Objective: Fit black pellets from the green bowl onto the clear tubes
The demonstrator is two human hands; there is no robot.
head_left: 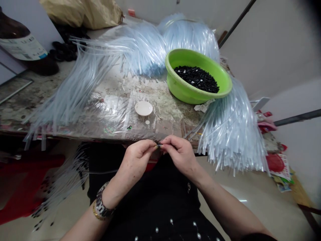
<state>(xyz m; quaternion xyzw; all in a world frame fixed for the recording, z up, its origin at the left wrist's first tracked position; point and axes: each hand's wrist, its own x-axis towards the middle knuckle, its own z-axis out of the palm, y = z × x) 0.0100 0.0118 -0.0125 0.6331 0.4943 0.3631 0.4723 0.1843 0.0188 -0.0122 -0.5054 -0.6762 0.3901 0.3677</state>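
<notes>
My left hand (135,159) and my right hand (181,154) meet fingertip to fingertip just off the table's front edge, both closed in a pinch. A thin clear plastic tube (105,172) trails out to the left from behind my left wrist, its end apparently between my left fingers. My right thumb and forefinger pinch a small dark piece (159,145) against that end; fingers mostly cover it. Beyond my hands are a small white dish (143,108) and a green basin (172,80) holding many short black pieces (200,79).
Bundles of clear tubes lie at left (82,80), at the back (145,50) and over the right edge (230,134). Tubes with black ends (62,184) hang low beside a red stool (22,187). A brown bottle (25,43) stands at far left.
</notes>
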